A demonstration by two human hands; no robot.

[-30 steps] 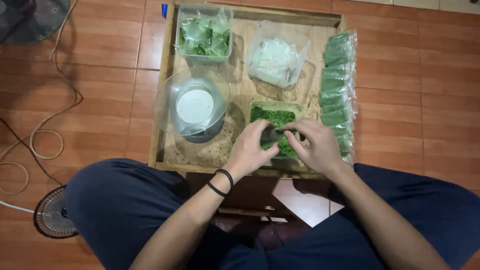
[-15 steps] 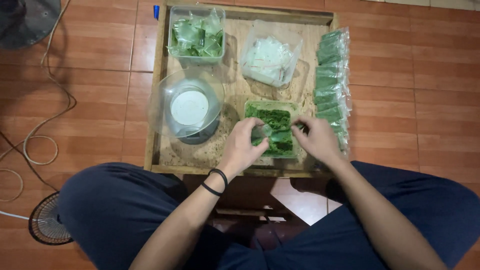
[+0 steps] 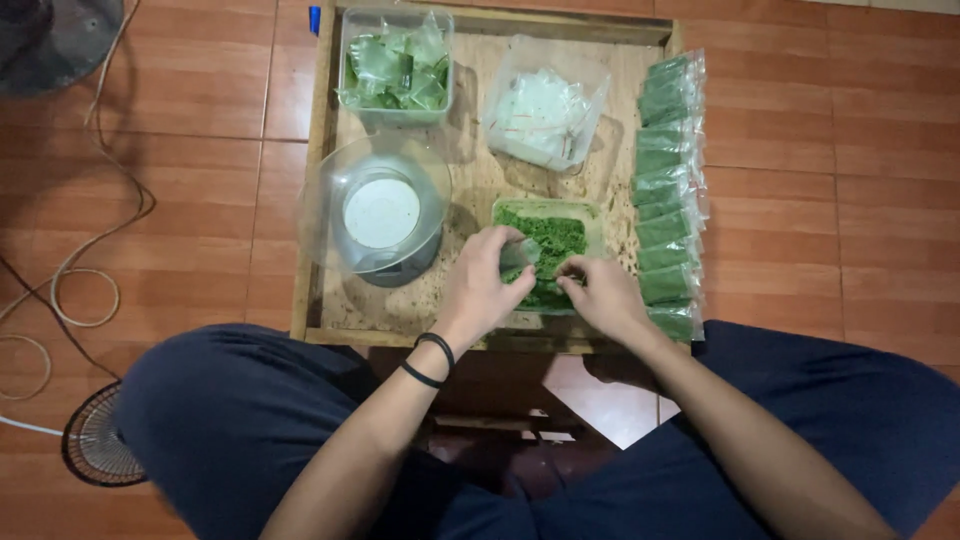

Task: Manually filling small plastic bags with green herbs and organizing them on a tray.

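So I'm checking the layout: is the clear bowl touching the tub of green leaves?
Apart. The head view shows bare wooden tray between the clear bowl and the tub of green leaves.

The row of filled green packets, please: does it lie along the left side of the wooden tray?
No, the green packets line the tray's right side.

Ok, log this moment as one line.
left hand: holding small clear bag | right hand: pinching at green leaf tub | scale bowl left | filled packets right | wooden tray
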